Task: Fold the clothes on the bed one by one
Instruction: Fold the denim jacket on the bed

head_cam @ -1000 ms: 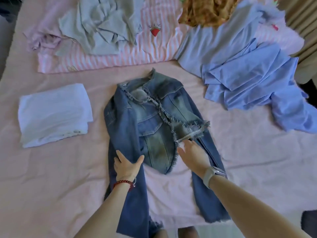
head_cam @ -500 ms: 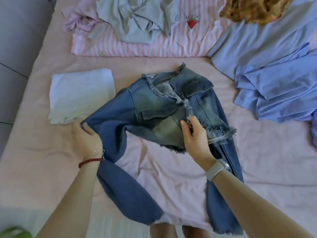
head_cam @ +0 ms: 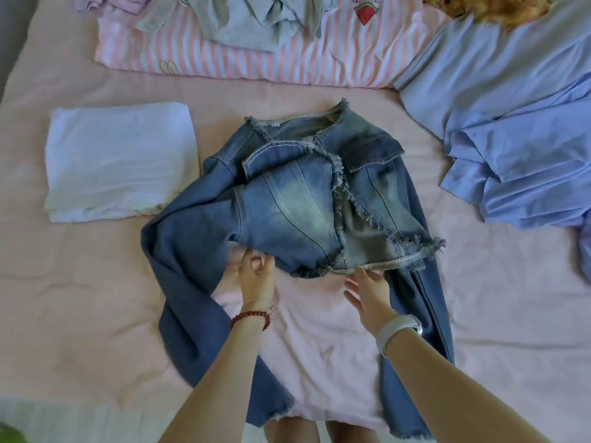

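Denim is what the hands have to deal with here: a cropped jacket (head_cam: pixel 307 199) with frayed edges lies in the middle of the bed (head_cam: pixel 80 298), collar far, hem near, both long sleeves trailing toward the near edge. It looks thick and fairly stiff, likely heavier than the thin pieces around it, so folds should hold their line but bulk up at seams and pocket flaps. The fringe looks liable to snag or shed if pulled. The firm stitched hem and the shoulder seams seem the best places to hold it.

The left hand (head_cam: pixel 256 279) sits at the near-left corner of the hem with fingers curled; whether it actually pinches the cloth cannot be told. The right hand (head_cam: pixel 367 289) has relaxed, spread fingers whose tips touch the hem band, gripping nothing.

A folded white garment (head_cam: pixel 118 161) lies left of the jacket. A small tag shows inside the collar, and another on the grey garment (head_cam: pixel 243 24) far away; neither can be read.
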{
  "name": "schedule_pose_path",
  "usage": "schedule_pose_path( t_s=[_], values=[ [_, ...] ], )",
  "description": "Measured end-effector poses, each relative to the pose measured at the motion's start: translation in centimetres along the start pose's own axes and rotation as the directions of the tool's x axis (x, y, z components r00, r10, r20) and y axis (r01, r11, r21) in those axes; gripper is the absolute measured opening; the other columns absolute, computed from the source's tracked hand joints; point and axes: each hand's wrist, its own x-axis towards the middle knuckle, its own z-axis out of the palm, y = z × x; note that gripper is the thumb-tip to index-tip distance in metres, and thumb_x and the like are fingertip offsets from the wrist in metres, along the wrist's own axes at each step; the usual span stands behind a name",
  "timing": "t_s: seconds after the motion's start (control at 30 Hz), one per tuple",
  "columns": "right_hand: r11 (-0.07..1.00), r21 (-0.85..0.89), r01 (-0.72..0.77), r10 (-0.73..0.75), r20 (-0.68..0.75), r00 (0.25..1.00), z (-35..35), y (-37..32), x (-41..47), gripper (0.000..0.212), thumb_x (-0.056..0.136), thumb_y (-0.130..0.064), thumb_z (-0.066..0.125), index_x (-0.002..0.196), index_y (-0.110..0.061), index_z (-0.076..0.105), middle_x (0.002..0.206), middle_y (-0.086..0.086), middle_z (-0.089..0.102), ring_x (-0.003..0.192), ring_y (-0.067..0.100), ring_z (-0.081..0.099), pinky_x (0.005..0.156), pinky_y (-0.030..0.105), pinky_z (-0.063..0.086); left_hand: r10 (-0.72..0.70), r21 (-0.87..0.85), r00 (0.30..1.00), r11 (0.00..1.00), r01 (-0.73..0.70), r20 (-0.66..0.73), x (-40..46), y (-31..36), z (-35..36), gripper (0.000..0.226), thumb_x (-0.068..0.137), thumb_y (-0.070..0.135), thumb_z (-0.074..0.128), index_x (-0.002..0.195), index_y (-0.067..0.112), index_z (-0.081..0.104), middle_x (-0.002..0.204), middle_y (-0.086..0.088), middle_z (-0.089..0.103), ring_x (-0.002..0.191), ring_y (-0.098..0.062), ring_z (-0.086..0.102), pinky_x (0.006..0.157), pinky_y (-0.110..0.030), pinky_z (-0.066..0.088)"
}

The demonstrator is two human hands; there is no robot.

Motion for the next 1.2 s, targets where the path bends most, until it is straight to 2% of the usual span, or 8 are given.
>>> schedule_pose_path(
  t_s=[0.2, 0.3, 0.47, 0.6, 0.7, 0.8, 1.0, 1.2],
  values=[
    [0.917, 0.397, -0.023, -0.002, 0.063, 0.998, 1.5, -2.9, -1.7, 0.005, 0.094, -0.007, 0.051, 0.09, -0.005, 0.053, 0.084, 0.01, 0.062, 0.077, 0.022, 0.063, 0.082, 0.04, 0.054, 0.007, -0.303, 1.0, 0.953, -0.003, 0.013, 0.0, 1.5, 0.4, 0.011, 0.09, 0.016, 0.049, 0.086, 0.026, 0.049, 0.094, -0.004, 0.052, 0.09, -0.018, 0.052, 0.085, -0.032, 0.043],
    [0.93, 0.344, 0.127, -0.161, 0.071, 0.984, 1.1, -3.6, -4.5, 0.006, 0.096, -0.004, 0.046, 0.09, -0.004, 0.049, 0.085, 0.015, 0.063, 0.072, 0.022, 0.067, 0.065, 0.036, 0.058, 0.007, -0.412, 0.989, 0.909, -0.068, -0.147, -1.7, 3.1, -0.5, 0.018, 0.096, 0.012, 0.039, 0.081, 0.022, 0.043, 0.078, 0.002, 0.047, 0.067, -0.004, 0.049, 0.065, -0.016, 0.043],
    [0.92, 0.228, 0.318, -0.331, 0.021, 0.943, -2.1, -1.3, -7.2, 0.006, 0.094, -0.006, 0.05, 0.095, 0.0, 0.05, 0.084, 0.016, 0.063, 0.067, 0.023, 0.068, 0.057, 0.035, 0.057, 0.326, 0.069, 0.827, 0.941, -0.333, -0.458, -6.0, 2.7, -4.3, 0.008, 0.09, 0.008, 0.051, 0.089, 0.011, 0.044, 0.073, 0.006, 0.049, 0.064, 0.005, 0.05, 0.06, -0.003, 0.035],
    [0.987, -0.138, 0.083, -0.092, -0.057, 0.994, -4.8, 2.6, -5.5, 0.008, 0.092, -0.002, 0.05, 0.094, -0.008, 0.044, 0.075, 0.012, 0.047, 0.057, 0.027, 0.055, 0.056, 0.033, 0.054, 0.129, 0.427, 0.953, 0.904, 0.0, -0.273, -7.3, -1.6, -6.5, 0.043, 0.088, 0.025, 0.059, 0.125, 0.008, 0.043, 0.118, -0.014, 0.046, 0.095, -0.03, 0.051, 0.078, -0.031, 0.037],
    [0.859, -0.495, 0.133, -0.202, -0.088, 0.976, -5.7, 4.5, -4.1, 0.03, 0.087, -0.005, 0.049, 0.071, -0.021, 0.03, 0.066, 0.001, 0.032, 0.069, 0.023, 0.038, 0.049, 0.024, 0.031, -0.111, 0.282, 0.974, 0.945, 0.165, -0.2, -6.4, -4.1, -7.5, 0.056, 0.089, 0.029, 0.059, 0.133, 0.002, 0.038, 0.129, -0.018, 0.049, 0.116, -0.034, 0.049, 0.091, -0.033, 0.037],
    [0.786, -0.53, 0.318, -0.34, 0.06, 0.939, -4.1, 3.9, -4.2, 0.003, 0.091, -0.012, 0.052, 0.093, -0.012, 0.05, 0.078, 0.004, 0.052, 0.069, 0.023, 0.051, 0.062, 0.033, 0.047, -0.158, 0.255, 0.984, 0.951, 0.175, -0.085, -5.7, -4.9, -7.9, 0.033, 0.088, 0.027, 0.059, 0.107, 0.001, 0.053, 0.102, -0.01, 0.061, 0.102, -0.029, 0.056, 0.083, -0.03, 0.041],
    [0.535, -0.626, 0.567, -0.554, 0.247, 0.795, 1.0, 1.4, -4.9, 0.024, 0.093, -0.014, 0.049, 0.113, -0.003, 0.056, 0.103, 0.014, 0.06, 0.081, 0.023, 0.054, 0.074, 0.028, 0.042, 0.283, 0.311, 0.938, 0.926, -0.213, -0.2, -7.8, -3.7, -7.9, 0.015, 0.092, 0.017, 0.055, 0.091, 0.009, 0.043, 0.069, 0.01, 0.051, 0.06, -0.009, 0.049, 0.052, -0.009, 0.033],
    [0.343, -0.615, 0.71, -0.639, 0.401, 0.656, 4.6, -3.1, -3.9, 0.04, 0.097, -0.021, 0.044, 0.135, -0.007, 0.042, 0.135, 0.01, 0.043, 0.119, 0.023, 0.046, 0.089, 0.03, 0.04, 0.007, 0.532, 0.988, 0.843, 0.077, -0.155, -6.2, -4.0, -9.2, 0.055, 0.087, 0.019, 0.061, 0.132, 0.002, 0.034, 0.125, -0.023, 0.049, 0.111, -0.039, 0.051, 0.089, -0.042, 0.041]
  ],
)
